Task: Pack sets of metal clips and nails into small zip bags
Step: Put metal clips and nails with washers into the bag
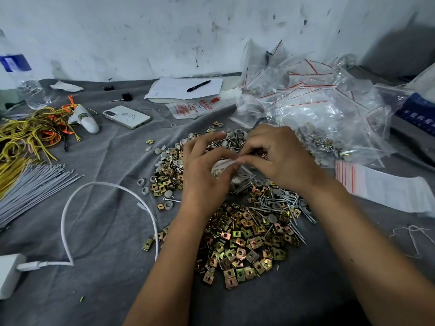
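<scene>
Head view is taking in a grey cloth-covered table, read from left to right. At the far left a clear plastic water bottle is standing by the wall, with tangled yellow and orange cords and a bundle of thin grey ties lying in front of it. A looping white charging cable is running to a white power adapter, and a white smartphone is lying face down further back.

At the centre, a heap of square brass-coloured metal clips is spreading across the cloth, mixed with silver steel nails and round grey plastic caps. Above it the left hand and the right hand are meeting; thumbs and forefingers of both are pinching the top edge of a small clear zip bag, which is hanging between them, mostly hidden. What it is holding cannot be made out.

To the right, a pile of filled clear zip bags with red seal lines is resting against the wall, and a flat stack of empty zip bags is lying nearer.

The step in hand appears to be sealing a filled bag. Next, the fingers would need to press along the strip until it closes, then set the bag on the pile at right.
</scene>
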A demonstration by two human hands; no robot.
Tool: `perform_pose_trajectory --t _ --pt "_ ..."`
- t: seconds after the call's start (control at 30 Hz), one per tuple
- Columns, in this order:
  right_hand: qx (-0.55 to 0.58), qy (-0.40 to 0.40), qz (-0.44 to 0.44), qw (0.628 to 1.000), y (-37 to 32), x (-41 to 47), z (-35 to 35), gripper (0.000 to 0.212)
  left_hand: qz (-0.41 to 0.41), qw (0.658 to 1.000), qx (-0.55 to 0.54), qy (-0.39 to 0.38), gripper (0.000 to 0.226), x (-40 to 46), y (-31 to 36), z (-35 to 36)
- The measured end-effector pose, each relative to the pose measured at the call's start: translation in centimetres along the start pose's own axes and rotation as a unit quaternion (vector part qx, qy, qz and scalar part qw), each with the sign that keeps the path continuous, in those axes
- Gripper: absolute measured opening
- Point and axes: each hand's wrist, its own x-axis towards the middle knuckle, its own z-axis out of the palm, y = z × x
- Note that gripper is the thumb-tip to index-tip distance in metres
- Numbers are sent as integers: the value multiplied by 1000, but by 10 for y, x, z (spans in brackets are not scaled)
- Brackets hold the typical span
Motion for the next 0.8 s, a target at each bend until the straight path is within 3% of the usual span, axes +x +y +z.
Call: perform_pose_trajectory --t 0.13,0.27,0.53,0.67,0.8 --pt "58 17 6 998 1 0 -1 13 7 999 -12 43 7 0 2 -2" --pt "75 -32 47 996 8 -7 -3 50 25 999 -28 28 11 1 8 0" --pt "158 -105 100 977 33 -11 -17 25 53 997 -60 19 13 28 36 12" --pt "226 -57 133 963 45 -15 -26 21 88 993 -75 3 13 64 58 23" --pt "295 45 149 943 60 -15 -45 23 115 993 -33 8 11 113 84 48"
